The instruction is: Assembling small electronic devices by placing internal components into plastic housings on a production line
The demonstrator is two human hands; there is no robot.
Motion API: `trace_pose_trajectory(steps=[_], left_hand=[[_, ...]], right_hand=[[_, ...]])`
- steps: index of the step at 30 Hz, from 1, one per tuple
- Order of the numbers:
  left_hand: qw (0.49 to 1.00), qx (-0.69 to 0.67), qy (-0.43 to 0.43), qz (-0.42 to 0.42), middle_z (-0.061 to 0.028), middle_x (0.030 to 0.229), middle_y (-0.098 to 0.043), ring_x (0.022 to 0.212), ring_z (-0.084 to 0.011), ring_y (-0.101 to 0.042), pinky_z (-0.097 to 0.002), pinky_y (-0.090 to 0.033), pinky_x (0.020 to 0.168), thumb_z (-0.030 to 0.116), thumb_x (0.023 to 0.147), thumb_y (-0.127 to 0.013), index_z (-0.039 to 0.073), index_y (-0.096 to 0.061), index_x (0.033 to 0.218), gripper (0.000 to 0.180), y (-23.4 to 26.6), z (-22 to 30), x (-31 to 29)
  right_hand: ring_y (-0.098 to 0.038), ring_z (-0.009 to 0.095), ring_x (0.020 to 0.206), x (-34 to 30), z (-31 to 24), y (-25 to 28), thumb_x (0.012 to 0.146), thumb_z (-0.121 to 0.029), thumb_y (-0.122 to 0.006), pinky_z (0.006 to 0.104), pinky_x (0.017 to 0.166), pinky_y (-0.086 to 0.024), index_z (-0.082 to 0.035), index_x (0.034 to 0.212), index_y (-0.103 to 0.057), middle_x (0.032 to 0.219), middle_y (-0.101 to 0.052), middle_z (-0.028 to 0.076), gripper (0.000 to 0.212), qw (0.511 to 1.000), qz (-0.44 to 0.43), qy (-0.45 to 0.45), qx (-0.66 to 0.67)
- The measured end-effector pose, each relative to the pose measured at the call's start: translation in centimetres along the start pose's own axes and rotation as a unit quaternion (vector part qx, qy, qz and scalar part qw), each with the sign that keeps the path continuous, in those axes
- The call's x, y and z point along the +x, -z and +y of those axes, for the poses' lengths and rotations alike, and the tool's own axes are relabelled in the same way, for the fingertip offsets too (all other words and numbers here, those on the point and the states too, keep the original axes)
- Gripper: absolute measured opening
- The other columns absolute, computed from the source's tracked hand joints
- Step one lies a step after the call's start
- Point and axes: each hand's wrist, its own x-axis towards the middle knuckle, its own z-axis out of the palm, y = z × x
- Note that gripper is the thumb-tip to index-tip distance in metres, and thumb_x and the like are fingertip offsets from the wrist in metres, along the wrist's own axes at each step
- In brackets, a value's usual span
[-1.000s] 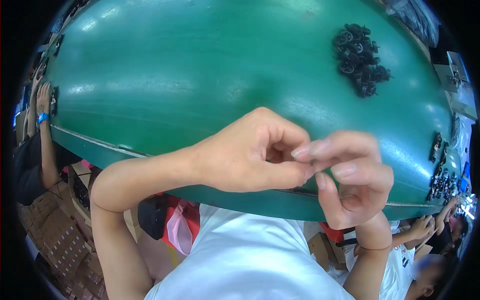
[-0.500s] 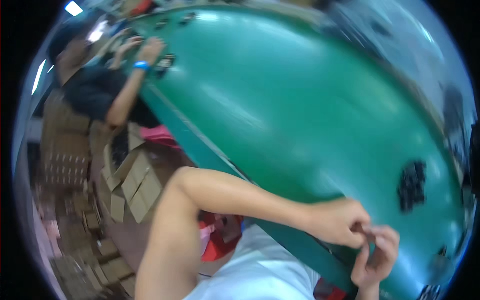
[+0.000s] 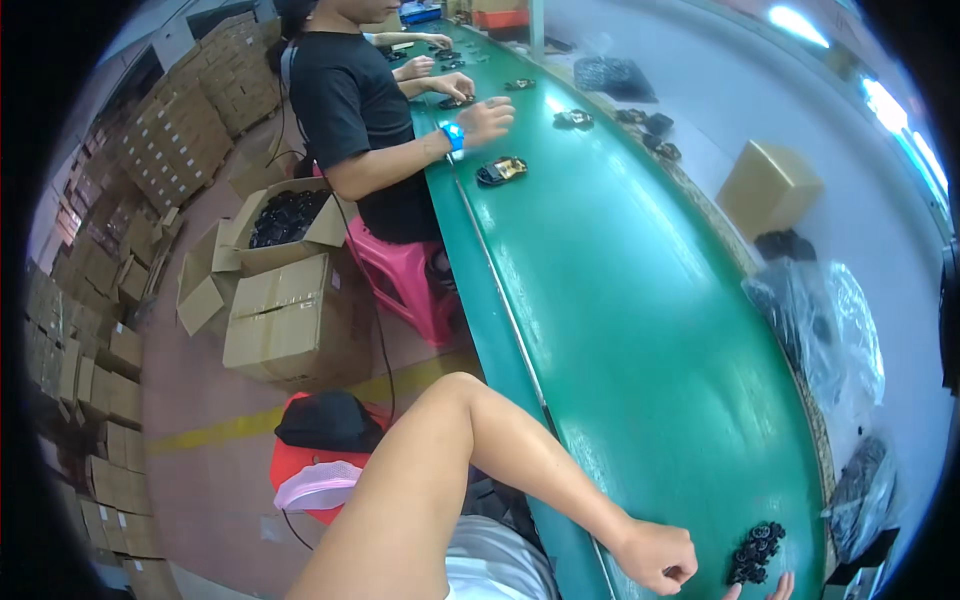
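My left hand (image 3: 655, 556) is over the near end of the green work surface (image 3: 640, 330), its fingers curled in. Whatever it may hold is hidden inside the fist. My right hand (image 3: 784, 588) shows only as fingertips at the lower edge, spread apart, beside a small heap of black, round-looking plastic parts (image 3: 756, 553). That heap lies between the right fingertips and the surface's far edge.
A co-worker in a black shirt (image 3: 345, 95) sits further up on the left, hands over the belt near black-and-tan assemblies (image 3: 502, 171). Cartons (image 3: 280, 320), a pink stool (image 3: 405, 280) and a red seat with a black cap (image 3: 328, 420) stand left. Plastic bags (image 3: 820, 320) line the right edge.
My hands were together, fingers touching; now they are apart, the right mostly out of view below. The view has swung up along the work surface, and the black heap sits lower in it.
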Motion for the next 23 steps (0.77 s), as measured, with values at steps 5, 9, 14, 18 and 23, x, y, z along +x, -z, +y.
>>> trace_pose_trajectory(steps=[5,9,14,18,23], left_hand=[[0.994,0.03,-0.104,0.028,-0.0117,0.07,-0.069,0.062,-0.029,-0.066,-0.0408,-0.05,0.058,0.021,0.089,-0.071,0.005,-0.069,0.077,0.019,-1.3,-1.4,0.2],[0.992,0.049,-0.115,-0.003,-0.0125,0.071,-0.068,0.063,-0.0295,-0.066,-0.0409,-0.05,0.059,0.019,0.089,-0.07,0.004,-0.07,0.08,0.017,-0.5,-0.4,0.0],[0.987,0.087,-0.13,0.019,-0.0137,0.074,-0.069,0.065,-0.0302,-0.066,-0.0411,-0.051,0.06,0.018,0.088,-0.07,0.004,-0.07,0.081,0.016,0.4,-0.9,0.4],[0.983,0.121,-0.136,0.024,-0.0145,0.074,-0.069,0.067,-0.0316,-0.067,-0.0427,-0.052,0.061,0.018,0.088,-0.07,0.004,-0.07,0.081,0.016,1.5,-1.5,1.2],[0.956,0.214,-0.166,0.11,-0.0127,0.076,-0.064,0.079,-0.0319,-0.064,-0.0452,-0.05,0.065,0.012,0.084,-0.067,0.006,-0.059,0.078,0.012,2.8,-3.0,2.1]], right_hand=[[-0.043,0.048,0.138,-0.4,5.9,-0.9,0.082,-0.039,-0.087,0.057,0.116,-0.035,0.006,0.147,-0.046,0.152,-0.042,0.031,0.089,0.995,-0.042,0.013,-0.086],[-0.033,0.049,0.145,-0.1,6.6,-2.0,0.079,-0.046,-0.086,0.0572,0.121,-0.027,0.008,0.151,-0.039,0.156,-0.035,0.034,0.102,0.989,-0.124,-0.072,-0.027],[-0.035,0.048,0.145,1.9,6.2,-3.9,0.078,-0.042,-0.087,0.0569,0.121,-0.027,0.001,0.155,-0.039,0.157,-0.038,0.031,0.1,0.987,-0.157,-0.014,0.025],[-0.047,0.045,0.137,3.9,5.3,-5.1,0.083,-0.03,-0.085,0.0525,0.114,-0.038,-0.003,0.147,-0.052,0.152,-0.048,0.027,0.077,0.983,-0.166,-0.002,0.077],[-0.054,0.04,0.132,4.9,5.3,-6.4,0.086,-0.023,-0.082,0.0481,0.11,-0.044,-0.004,0.138,-0.062,0.149,-0.053,0.023,0.06,0.971,-0.204,0.026,0.125]])
